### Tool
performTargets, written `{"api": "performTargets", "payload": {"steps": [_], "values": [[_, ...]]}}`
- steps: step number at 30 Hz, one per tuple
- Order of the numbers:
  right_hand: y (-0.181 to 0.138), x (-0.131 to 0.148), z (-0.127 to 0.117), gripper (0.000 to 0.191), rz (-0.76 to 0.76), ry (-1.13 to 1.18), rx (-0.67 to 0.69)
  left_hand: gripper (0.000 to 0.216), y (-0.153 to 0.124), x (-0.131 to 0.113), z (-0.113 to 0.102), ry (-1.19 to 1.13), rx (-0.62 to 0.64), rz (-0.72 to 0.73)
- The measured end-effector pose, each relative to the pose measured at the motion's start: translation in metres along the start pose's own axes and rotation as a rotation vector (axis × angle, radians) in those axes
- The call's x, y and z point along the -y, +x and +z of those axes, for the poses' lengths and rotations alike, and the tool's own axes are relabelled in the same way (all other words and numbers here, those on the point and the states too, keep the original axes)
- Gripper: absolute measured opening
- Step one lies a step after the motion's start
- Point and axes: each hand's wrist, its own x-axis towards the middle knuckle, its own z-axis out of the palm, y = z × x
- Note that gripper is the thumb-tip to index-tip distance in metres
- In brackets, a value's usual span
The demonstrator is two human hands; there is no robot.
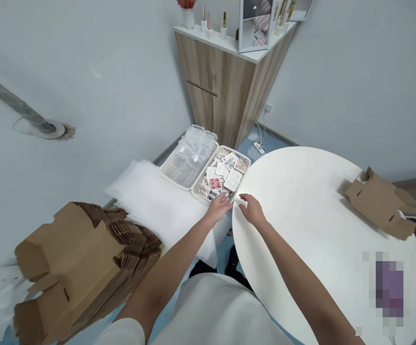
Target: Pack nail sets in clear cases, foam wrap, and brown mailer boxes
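Observation:
My left hand (219, 210) is at the near edge of a white plastic basket (248, 163), its fingers stretched out and nothing seen in it. In this basket lie many small cards, some with sets of press-on nails (215, 183) in pink, red and dark colours. My right hand (252, 210) hovers by the left edge of the round white table (294, 191), thumb and fingers apart and without an object. Beside the first basket is a second white basket (174, 182) with clear plastic packaging (193, 146) in it.
Stacked flat brown cardboard boxes (82, 254) stand at the left, with white foam sheets (157, 196) behind them. One unfolded cardboard box (382, 203) lies on the table's right side. Behind the baskets rises a wooden cabinet (222, 81); a power strip (259, 147) is on the floor.

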Motion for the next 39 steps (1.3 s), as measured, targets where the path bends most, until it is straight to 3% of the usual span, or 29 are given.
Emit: {"api": "performTargets", "payload": {"steps": [7,16,20,23,31,39], "values": [[0.065,0.015,0.011,0.042,-0.018,-0.301,-0.050,0.058,0.050,-0.007,0.008,-0.409,0.046,-0.144],[0.078,0.012,0.023,0.042,0.027,-0.464,-0.041,0.051,0.062,-0.005,0.005,-0.445,0.162,-0.129],[0.080,0.013,0.023,0.041,0.060,-0.383,-0.059,0.056,0.060,-0.006,-0.001,-0.448,0.152,-0.144],[0.079,0.015,0.022,0.039,0.088,-0.263,-0.092,0.055,0.057,-0.007,-0.006,-0.472,0.072,-0.152],[0.067,0.035,0.025,0.033,0.037,0.090,-0.136,0.040,0.043,-0.007,-0.023,-0.412,-0.031,-0.124],[0.045,0.055,0.032,0.014,0.003,0.322,-0.212,0.032,0.014,-0.004,-0.040,-0.511,-0.190,-0.019]]}}
